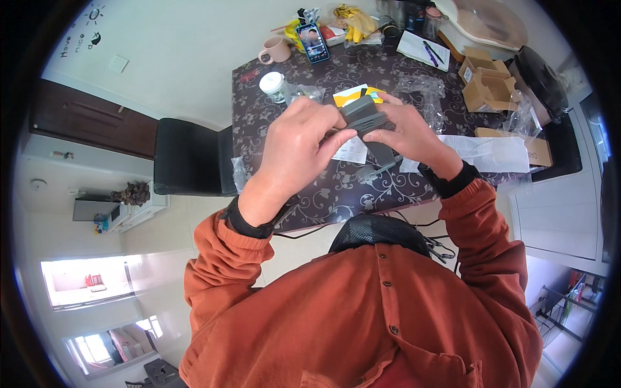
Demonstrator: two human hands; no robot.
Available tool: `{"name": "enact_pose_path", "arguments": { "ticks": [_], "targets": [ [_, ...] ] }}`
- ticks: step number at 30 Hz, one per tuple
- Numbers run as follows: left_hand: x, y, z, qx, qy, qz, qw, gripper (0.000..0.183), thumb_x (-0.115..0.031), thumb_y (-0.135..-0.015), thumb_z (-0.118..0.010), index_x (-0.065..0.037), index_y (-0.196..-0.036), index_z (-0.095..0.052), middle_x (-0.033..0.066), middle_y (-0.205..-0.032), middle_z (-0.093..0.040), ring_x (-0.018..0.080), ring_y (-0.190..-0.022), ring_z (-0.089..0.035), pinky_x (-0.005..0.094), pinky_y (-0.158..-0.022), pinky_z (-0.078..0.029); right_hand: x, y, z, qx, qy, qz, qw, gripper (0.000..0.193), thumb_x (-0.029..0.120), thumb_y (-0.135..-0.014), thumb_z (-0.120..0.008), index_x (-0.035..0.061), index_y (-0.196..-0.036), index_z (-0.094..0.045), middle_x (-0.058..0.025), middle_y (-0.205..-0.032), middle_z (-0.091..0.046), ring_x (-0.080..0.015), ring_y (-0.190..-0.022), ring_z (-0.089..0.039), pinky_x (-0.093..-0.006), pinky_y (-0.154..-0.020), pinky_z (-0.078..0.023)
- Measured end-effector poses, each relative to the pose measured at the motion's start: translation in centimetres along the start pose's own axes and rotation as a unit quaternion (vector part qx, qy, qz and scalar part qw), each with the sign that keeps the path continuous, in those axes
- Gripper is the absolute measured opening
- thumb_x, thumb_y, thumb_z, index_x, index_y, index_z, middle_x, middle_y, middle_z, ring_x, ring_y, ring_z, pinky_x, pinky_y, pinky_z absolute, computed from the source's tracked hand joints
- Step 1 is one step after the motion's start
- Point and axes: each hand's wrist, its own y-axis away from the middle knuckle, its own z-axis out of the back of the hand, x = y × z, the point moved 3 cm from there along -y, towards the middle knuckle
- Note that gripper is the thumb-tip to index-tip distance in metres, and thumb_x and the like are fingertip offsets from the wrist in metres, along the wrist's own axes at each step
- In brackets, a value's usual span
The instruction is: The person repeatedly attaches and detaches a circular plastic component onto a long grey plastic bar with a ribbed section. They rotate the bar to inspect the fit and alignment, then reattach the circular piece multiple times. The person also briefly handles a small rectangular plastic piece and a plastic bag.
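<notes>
Above the dark flower-patterned table [310,200], both of my hands hold one dark grey plastic device [362,115] with a ridged body. My left hand [299,139] grips its left side, thumb and fingers pinched on the edge. On the other side, my right hand [414,132] has its fingers around the device and its thumb along the lower edge. A dark narrow part [383,154] extends below the thumbs. Under it lies a flat greyish piece [378,171]; whether the two are joined I cannot tell. A white printed sheet [351,152] is partly hidden behind my hands.
A yellow-and-white packet [349,96] lies beyond the device. Leftward stand a white lidded cup [273,86], a pink mug [276,50] and a propped phone [313,44]. Opened cardboard boxes [490,89], clear plastic wrap [424,97] and a notepad with pens [420,52] are on the right.
</notes>
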Motion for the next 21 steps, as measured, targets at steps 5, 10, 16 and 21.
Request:
{"name": "enact_pose_path", "arguments": {
  "ticks": [5,10,16,21],
  "targets": [
    [-0.7,0.6,-1.4,-0.048,0.067,0.040,0.996,0.021,-0.015,-0.072,-0.079,-0.006,-0.077,-0.061,0.0054,-0.073,-0.061,0.0259,-0.073,-0.057,0.0356,-0.062,-0.047,0.2,0.0,-0.1,-0.016,-0.011,0.004,1.000,0.018,0.016,-0.078,-0.071,0.0019,-0.088,-0.064,-0.0154,-0.075,-0.063,-0.0316,-0.074,-0.059,-0.0407,-0.107,-0.034],
    [0.1,1.0,-0.9,-0.034,0.029,0.003,0.999,0.021,-0.009,-0.071,-0.081,-0.003,-0.080,-0.062,0.0065,-0.077,-0.064,0.0230,-0.073,-0.059,0.0318,-0.062,-0.048,0.0,0.1,-0.3,-0.009,0.006,0.006,1.000,0.021,0.017,-0.078,-0.072,0.0006,-0.088,-0.063,-0.0159,-0.075,-0.063,-0.0318,-0.072,-0.057,-0.0420,-0.108,-0.034],
    [-0.3,1.4,-0.7,-0.052,0.050,0.009,0.997,0.020,-0.009,-0.072,-0.079,-0.003,-0.080,-0.062,0.0073,-0.081,-0.065,0.0231,-0.075,-0.058,0.0323,-0.063,-0.048,0.3,0.0,-0.6,-0.005,0.008,0.015,1.000,0.020,0.017,-0.080,-0.070,0.0002,-0.088,-0.063,-0.0151,-0.075,-0.063,-0.0314,-0.072,-0.057,-0.0419,-0.110,-0.033],
    [0.2,1.4,0.0,-0.030,0.023,-0.016,0.999,0.021,-0.010,-0.072,-0.080,-0.002,-0.080,-0.062,0.0086,-0.083,-0.066,0.0235,-0.076,-0.058,0.0320,-0.064,-0.048,0.6,-0.1,-0.9,-0.001,0.009,0.006,1.000,0.020,0.017,-0.080,-0.070,0.0003,-0.090,-0.064,-0.0142,-0.074,-0.063,-0.0309,-0.074,-0.059,-0.0421,-0.111,-0.032]
  ]
}}
